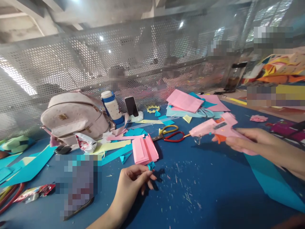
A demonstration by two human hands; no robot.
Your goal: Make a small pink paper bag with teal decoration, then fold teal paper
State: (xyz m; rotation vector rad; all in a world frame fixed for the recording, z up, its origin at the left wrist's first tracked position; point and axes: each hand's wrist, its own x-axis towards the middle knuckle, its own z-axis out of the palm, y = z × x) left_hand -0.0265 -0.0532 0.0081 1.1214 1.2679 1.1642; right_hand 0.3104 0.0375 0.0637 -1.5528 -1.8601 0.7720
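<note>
Above the counter [209, 190], head view: my left hand [136, 178] holds a folded blue paper piece [151, 165], my right hand [259, 140] a pink glue gun [209, 126].
My left fingers are pinched closed on the piece, just in front of the pink paper strips [144, 151]; my right fingers wrap the gun's grip near the orange trigger [219, 138], and I cannot tell whether it is pressed. The nozzle [187, 135] points left, beside the scissors [162, 136], well apart from the piece. In my judgement, good application calls for a light pinch that spares the folds, an exposed face turned toward the nozzle, fingertips clear of the possibly hot tip, a path avoiding the scissors, and a small, metered bead.
</note>
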